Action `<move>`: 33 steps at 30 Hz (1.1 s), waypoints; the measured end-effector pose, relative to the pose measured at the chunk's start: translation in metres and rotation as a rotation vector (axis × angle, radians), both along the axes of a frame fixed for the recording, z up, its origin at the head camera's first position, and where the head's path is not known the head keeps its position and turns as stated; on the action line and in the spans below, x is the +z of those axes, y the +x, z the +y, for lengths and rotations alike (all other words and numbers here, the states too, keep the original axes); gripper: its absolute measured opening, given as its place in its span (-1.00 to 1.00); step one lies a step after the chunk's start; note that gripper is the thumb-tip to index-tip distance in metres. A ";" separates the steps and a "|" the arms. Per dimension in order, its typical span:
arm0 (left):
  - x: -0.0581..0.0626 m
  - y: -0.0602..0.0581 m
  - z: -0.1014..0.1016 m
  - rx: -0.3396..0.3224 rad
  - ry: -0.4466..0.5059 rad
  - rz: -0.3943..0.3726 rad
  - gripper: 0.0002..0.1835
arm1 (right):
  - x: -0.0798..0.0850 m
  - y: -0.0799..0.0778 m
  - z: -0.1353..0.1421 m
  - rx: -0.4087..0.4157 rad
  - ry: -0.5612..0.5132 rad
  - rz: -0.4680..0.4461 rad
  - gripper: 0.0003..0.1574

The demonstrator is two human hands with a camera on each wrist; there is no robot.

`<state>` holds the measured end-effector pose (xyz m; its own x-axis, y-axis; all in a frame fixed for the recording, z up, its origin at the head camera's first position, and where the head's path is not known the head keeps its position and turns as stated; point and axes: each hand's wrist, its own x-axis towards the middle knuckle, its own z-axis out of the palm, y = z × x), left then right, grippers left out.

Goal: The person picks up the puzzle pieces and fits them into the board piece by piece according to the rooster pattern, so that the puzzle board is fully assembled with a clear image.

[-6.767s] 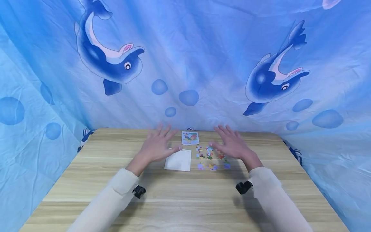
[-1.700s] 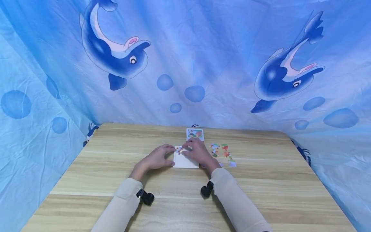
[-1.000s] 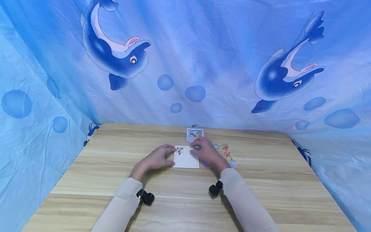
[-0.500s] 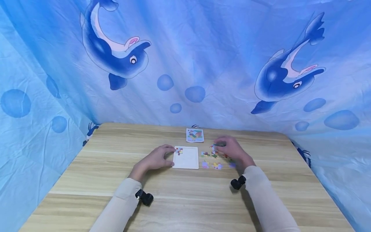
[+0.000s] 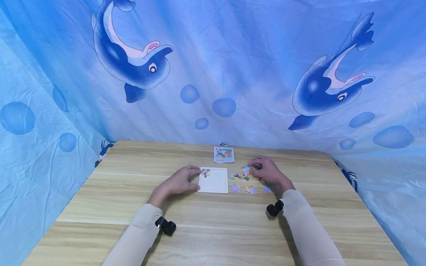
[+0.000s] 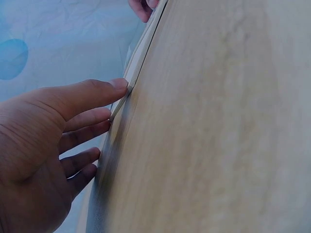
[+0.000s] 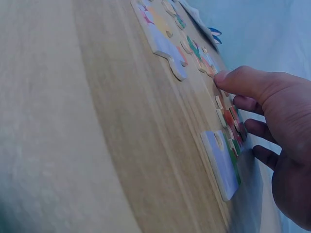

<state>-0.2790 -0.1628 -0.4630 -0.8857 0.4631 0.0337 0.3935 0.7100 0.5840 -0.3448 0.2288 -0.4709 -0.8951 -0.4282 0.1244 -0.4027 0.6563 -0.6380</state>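
A white square puzzle tray [image 5: 213,183] lies on the table in the head view, one coloured puzzle piece [image 5: 206,173] in its far left corner. My left hand [image 5: 179,181] touches the tray's left edge, thumb near the front corner and fingers towards the back corner. In the left wrist view its thumb [image 6: 118,84] rests on that edge, the other fingers loosely bent. To the right of the tray, my right hand [image 5: 267,170] pinches a light blue puzzle piece [image 5: 246,170] between thumb and forefinger. Its thumb tip [image 7: 222,77] is right at the piece in the right wrist view.
Several other puzzle pieces [image 5: 249,189] lie spread to the right of the tray, some partly under my right hand. A small picture card [image 5: 223,154] lies behind the tray. A blue dolphin-print curtain [image 5: 213,74] hangs behind the wooden table [image 5: 206,229].
Both hands came down from over the table. A piece now sits in the tray's corner. My right hand has since moved right from the tray to the loose pieces; the left stays at the tray.
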 end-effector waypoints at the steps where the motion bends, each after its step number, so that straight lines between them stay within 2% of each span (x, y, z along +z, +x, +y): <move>1: 0.000 0.000 0.000 0.000 -0.001 0.003 -0.28 | 0.000 0.000 0.000 -0.004 0.003 0.003 -0.59; 10: -0.001 -0.002 0.000 -0.003 -0.007 0.001 -0.29 | -0.004 -0.002 -0.001 -0.024 0.001 0.003 -0.59; 28: 0.001 0.002 -0.001 0.002 0.006 -0.007 -0.29 | -0.009 -0.002 -0.003 -0.071 0.007 0.095 -0.67; 33: 0.003 0.003 -0.001 0.002 0.019 -0.022 -0.29 | -0.009 -0.002 -0.003 -0.085 -0.017 0.080 -0.68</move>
<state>-0.2760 -0.1642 -0.4603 -0.8874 0.4604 0.0230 0.3788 0.6997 0.6057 -0.3463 0.2253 -0.4804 -0.9150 -0.3486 0.2031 -0.3960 0.6797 -0.6174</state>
